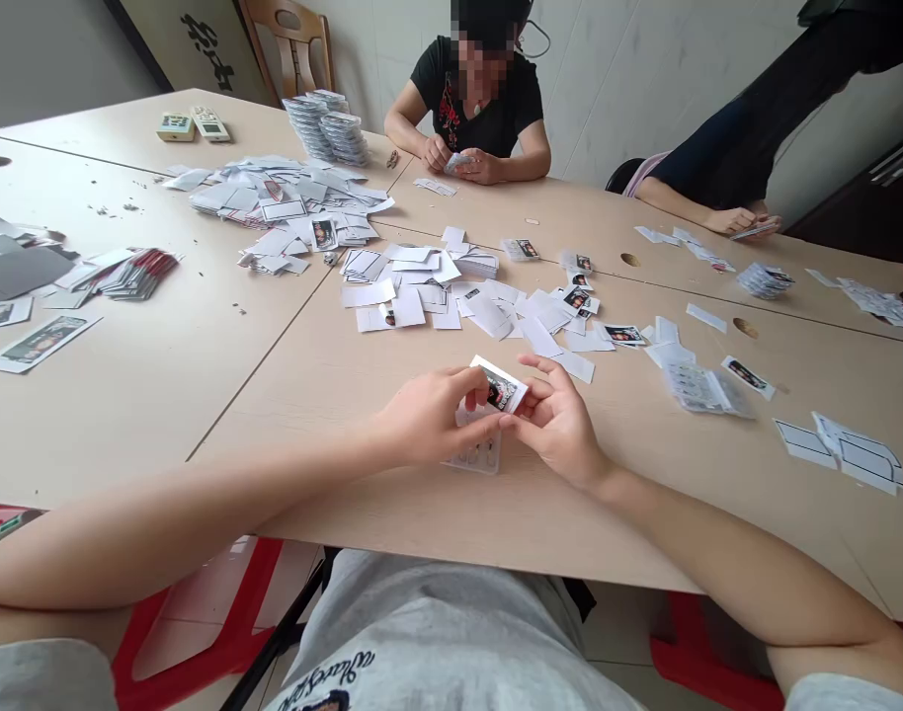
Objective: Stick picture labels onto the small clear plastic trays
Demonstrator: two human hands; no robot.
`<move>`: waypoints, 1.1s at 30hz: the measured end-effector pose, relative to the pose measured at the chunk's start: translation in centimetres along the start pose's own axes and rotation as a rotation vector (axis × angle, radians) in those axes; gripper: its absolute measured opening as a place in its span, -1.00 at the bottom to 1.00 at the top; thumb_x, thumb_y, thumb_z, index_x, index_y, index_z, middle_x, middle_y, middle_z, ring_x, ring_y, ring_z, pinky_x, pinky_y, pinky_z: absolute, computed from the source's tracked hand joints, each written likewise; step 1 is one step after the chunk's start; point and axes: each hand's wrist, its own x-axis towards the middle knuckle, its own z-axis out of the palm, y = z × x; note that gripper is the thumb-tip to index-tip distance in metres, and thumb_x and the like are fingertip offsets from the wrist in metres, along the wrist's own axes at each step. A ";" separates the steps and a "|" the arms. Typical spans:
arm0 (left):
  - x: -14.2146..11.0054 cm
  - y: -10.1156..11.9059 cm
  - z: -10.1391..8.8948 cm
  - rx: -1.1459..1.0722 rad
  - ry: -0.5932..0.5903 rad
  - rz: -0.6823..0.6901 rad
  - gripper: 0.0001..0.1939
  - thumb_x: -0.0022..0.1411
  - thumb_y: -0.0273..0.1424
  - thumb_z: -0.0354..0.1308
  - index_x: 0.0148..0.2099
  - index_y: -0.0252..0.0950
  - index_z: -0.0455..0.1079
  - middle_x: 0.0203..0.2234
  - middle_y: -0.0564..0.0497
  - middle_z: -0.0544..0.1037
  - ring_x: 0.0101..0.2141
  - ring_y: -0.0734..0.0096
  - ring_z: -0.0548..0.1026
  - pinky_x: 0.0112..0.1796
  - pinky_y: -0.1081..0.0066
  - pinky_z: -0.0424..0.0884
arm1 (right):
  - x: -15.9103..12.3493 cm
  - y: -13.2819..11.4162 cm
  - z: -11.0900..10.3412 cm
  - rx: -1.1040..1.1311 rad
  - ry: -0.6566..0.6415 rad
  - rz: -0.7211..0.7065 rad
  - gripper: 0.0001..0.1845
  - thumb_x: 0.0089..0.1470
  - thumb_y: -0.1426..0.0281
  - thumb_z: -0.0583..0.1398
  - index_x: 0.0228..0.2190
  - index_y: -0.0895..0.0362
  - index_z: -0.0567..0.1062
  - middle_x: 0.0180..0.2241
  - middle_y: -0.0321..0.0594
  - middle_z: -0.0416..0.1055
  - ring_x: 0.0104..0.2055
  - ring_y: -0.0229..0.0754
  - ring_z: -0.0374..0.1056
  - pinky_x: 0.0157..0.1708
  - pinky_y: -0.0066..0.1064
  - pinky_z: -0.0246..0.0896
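Observation:
My left hand (429, 417) and my right hand (559, 425) meet above the tabletop, and their fingertips pinch a small white card with a dark photo print (500, 389) from both sides. Under my hands lies a white printed sheet (475, 455), partly hidden by my fingers. Loose white paper pieces and photo cards (466, 301) are scattered just beyond my hands. My forearms stretch in from the lower corners, resting near the table's front edge (496, 558).
Several heaps of paper offcuts and stacked packets (325, 126) cover the light wooden tables. Two co-workers sit across, their hands (458, 163) (729, 220) holding small cards. Two remote controls (192, 124) lie at the far end. Red stools stand below.

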 end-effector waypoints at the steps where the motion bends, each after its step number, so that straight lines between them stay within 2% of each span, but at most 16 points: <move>1: -0.2 -0.1 0.0 -0.029 0.011 0.003 -0.61 0.26 -0.03 0.01 -0.33 -0.29 0.24 -0.39 0.03 0.42 -0.44 0.46 0.33 -0.44 0.46 0.19 | -0.1 0.1 0.1 -0.010 -0.007 -0.021 -0.31 -0.08 0.29 0.36 0.01 -0.05 0.16 -0.34 -0.31 0.43 -0.27 -0.17 0.41 -0.19 -0.26 0.35; 7: -1.0 -0.2 0.1 -0.084 0.059 0.072 -0.68 0.26 -0.15 0.07 -0.38 -0.30 0.22 -0.45 0.05 0.38 -0.44 0.47 0.29 -0.40 0.46 0.18 | -0.8 0.7 0.2 -0.119 -0.069 -0.127 -0.44 0.00 0.37 0.32 0.00 -0.06 0.22 -0.30 -0.31 0.44 -0.34 -0.27 0.36 -0.25 -0.34 0.35; 15: -1.2 -0.3 0.7 -0.094 0.027 0.081 -0.71 0.28 -0.18 0.05 -0.36 -0.30 0.23 -0.45 0.07 0.36 -0.41 0.47 0.30 -0.39 0.44 0.20 | -1.3 1.2 -0.2 -0.187 -0.140 -0.245 -0.42 0.04 0.55 0.26 0.04 -0.06 0.23 -0.27 -0.27 0.44 -0.22 -0.24 0.40 -0.18 -0.34 0.33; 21: -1.3 -0.6 0.8 -0.078 0.105 0.143 -0.80 0.29 -0.30 0.05 -0.34 -0.30 0.21 -0.44 0.08 0.37 -0.42 0.51 0.31 -0.40 0.46 0.23 | -1.2 1.2 0.0 -0.219 -0.116 -0.304 -0.42 0.02 0.54 0.27 0.03 -0.05 0.24 -0.35 -0.35 0.40 -0.34 -0.33 0.33 -0.22 -0.42 0.34; 25: -1.5 -0.8 0.9 -0.048 0.130 0.211 -0.93 0.27 -0.41 0.01 -0.26 -0.30 0.23 -0.40 0.04 0.39 -0.39 0.47 0.33 -0.35 0.44 0.26 | -1.1 1.3 0.1 -0.261 -0.105 -0.332 -0.55 0.01 0.53 0.28 -0.10 -0.01 0.28 -0.37 -0.34 0.38 -0.35 -0.33 0.32 -0.27 -0.44 0.33; 29: -1.5 -0.8 0.9 -0.027 0.122 0.246 -0.92 0.26 -0.44 -0.02 -0.28 -0.31 0.26 -0.40 0.00 0.40 -0.36 0.42 0.34 -0.35 0.41 0.27 | -1.1 1.3 0.0 -0.316 -0.105 -0.326 -0.64 0.00 0.47 0.30 -0.20 0.03 0.28 -0.35 -0.31 0.38 -0.34 -0.30 0.32 -0.28 -0.41 0.32; 33: -1.3 -0.8 1.0 0.001 0.135 0.280 -0.91 0.27 -0.45 -0.01 -0.31 -0.33 0.26 -0.41 -0.03 0.41 -0.37 0.40 0.33 -0.36 0.40 0.27 | -0.9 0.6 0.0 -0.349 -0.159 -0.282 -0.75 0.03 0.41 0.28 -0.27 0.07 0.31 -0.30 -0.23 0.40 -0.27 -0.23 0.34 -0.21 -0.32 0.29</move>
